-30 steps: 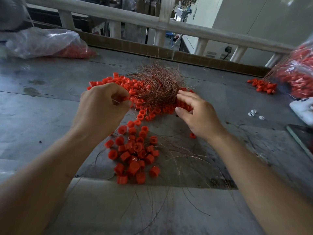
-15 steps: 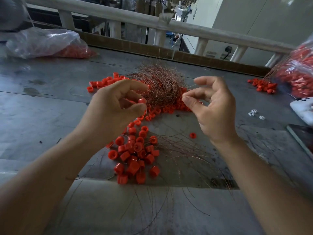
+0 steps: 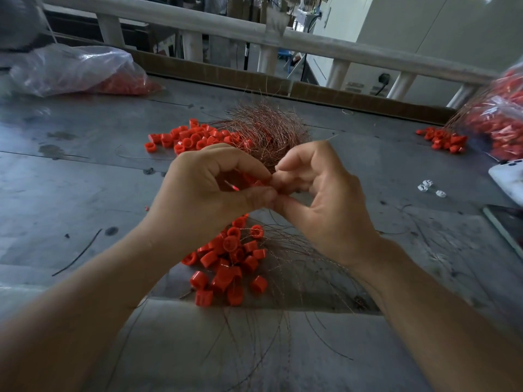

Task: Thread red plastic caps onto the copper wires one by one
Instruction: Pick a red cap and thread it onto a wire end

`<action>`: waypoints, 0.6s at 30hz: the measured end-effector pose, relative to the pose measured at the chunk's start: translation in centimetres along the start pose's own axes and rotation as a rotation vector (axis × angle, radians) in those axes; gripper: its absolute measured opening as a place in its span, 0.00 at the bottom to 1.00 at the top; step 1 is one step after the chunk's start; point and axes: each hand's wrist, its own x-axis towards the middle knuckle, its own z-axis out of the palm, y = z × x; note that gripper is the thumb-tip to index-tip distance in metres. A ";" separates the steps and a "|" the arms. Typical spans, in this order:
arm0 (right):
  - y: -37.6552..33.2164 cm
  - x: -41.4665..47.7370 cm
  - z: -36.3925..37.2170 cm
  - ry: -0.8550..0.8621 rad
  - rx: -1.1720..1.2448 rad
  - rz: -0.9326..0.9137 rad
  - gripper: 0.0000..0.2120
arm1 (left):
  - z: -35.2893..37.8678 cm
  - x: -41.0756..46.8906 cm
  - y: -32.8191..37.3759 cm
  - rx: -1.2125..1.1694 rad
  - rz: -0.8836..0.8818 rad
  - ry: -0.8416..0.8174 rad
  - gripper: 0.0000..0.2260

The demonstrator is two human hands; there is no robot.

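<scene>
My left hand pinches a red plastic cap between thumb and fingers above the table's middle. My right hand meets it fingertip to fingertip, pinching a thin copper wire that is too fine to make out at the cap. Behind the hands lies a tangled bundle of copper wires with loose red caps spread to its left. Below the hands sits a pile of red caps with wires through them, their strands fanning toward me.
The grey metal table has a plastic bag of red caps at far left and another bag at far right with a small cap heap. White small parts, a white object and a dark tablet edge lie right. A railing runs behind.
My hands lifted from the far pile and came together over the table's middle. The left hand took a cap, the right a wire, and their fingertips now touch.
</scene>
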 end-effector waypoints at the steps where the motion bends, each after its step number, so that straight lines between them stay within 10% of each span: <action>1: 0.0 0.0 0.0 0.005 0.007 0.006 0.23 | 0.0 0.0 0.0 0.002 0.000 -0.002 0.08; 18: 0.0 0.3 -0.6 0.143 -0.271 -0.035 0.04 | -0.3 0.2 0.2 -0.118 -0.128 0.005 0.08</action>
